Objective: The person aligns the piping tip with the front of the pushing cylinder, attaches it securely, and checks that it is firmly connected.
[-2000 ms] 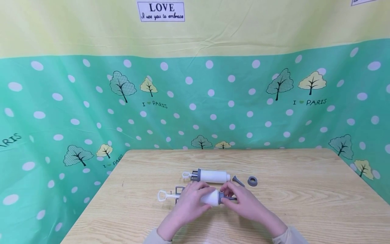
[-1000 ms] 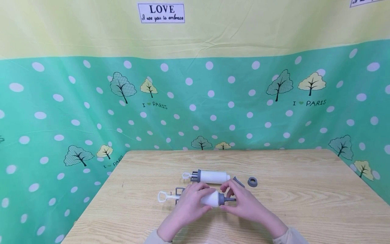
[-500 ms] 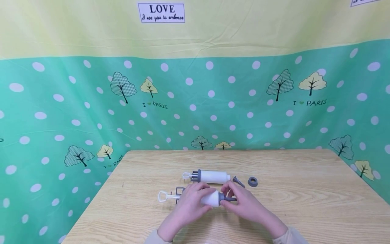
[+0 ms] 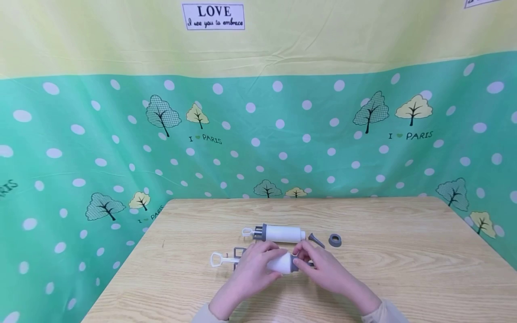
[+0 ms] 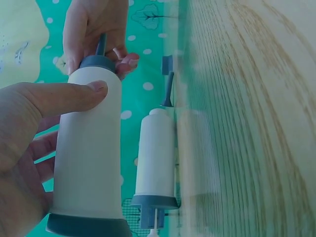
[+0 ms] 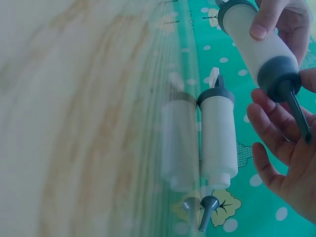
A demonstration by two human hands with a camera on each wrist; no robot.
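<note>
My left hand (image 4: 254,264) grips the white barrel (image 5: 89,148) of an icing syringe from the side, its thumb lying across the upper barrel. The syringe lies sideways in the head view, with its white loop-ended plunger handle (image 4: 216,259) pointing left. At the other end, my right hand (image 4: 325,271) pinches the grey collar (image 6: 277,74) between thumb and index finger, while the other fingers spread loosely below. A thin grey nozzle (image 6: 296,111) sticks out through the collar. In the head view, my right fingers hide most of the nozzle.
A second white syringe (image 4: 283,233) lies just behind on the wooden table (image 4: 404,255). To its right are a loose grey nozzle (image 4: 316,240) and a grey ring (image 4: 335,240). A patterned curtain (image 4: 282,134) hangs behind the table.
My right thumb dropped below the collar a second ago, then moved up over it, and it now covers more of the nozzle. My left hand and the barrel have stayed almost still.
</note>
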